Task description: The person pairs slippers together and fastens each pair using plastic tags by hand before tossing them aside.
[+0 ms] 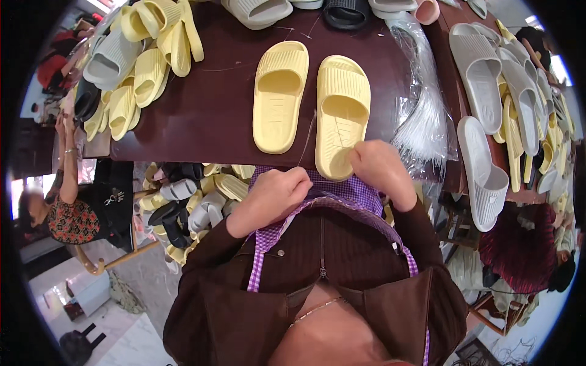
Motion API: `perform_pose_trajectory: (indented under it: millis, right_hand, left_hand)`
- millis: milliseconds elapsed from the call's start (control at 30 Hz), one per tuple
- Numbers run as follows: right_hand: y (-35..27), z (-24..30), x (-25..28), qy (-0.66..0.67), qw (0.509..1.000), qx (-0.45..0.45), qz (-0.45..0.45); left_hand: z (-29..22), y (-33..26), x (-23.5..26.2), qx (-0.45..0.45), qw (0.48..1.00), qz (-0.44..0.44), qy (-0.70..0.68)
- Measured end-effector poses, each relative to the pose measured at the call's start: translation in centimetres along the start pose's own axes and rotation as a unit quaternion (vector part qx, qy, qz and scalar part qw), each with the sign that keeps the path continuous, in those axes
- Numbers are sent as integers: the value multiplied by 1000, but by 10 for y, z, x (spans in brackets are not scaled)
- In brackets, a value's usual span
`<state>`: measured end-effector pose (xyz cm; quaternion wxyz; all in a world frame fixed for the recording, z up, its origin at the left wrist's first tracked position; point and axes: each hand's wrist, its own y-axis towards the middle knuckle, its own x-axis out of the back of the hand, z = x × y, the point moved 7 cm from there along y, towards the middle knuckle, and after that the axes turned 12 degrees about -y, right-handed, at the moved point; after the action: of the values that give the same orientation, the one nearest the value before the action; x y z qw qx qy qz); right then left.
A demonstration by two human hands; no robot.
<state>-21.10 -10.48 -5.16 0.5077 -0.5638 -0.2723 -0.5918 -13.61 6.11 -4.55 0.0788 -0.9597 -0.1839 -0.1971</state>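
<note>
Yellow slippers (pixel 278 122), one pair: set side by side on the dark-red desk (pixel 204 116); right one's heel overlapped by curled right hand (pixel 379 169), grip cannot be told; left hand (pixel 276 196) closed, contents hidden

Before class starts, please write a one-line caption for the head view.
Two yellow slippers lie on a dark table, the right hand at the heel of the right slipper.

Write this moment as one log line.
left hand: closed | right hand: at heel of right yellow slipper | left yellow slipper: on table, untouched
</note>
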Motion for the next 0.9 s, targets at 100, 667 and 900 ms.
perform_pose_trajectory:
  millis: [100,667,900]
  right_hand:
    - [19,-3,7,-77,997,-8,-14]
    - [67,-59,77,51,937,-110,-329]
    - [122,-80,51,54,940,-99,-321]
  left_hand:
    - [1,14,-10,-2,998,-21,54]
    - [-4,66,-12,-21,969,-174,172]
    - [-9,72,-24,-69,965,-169,187]
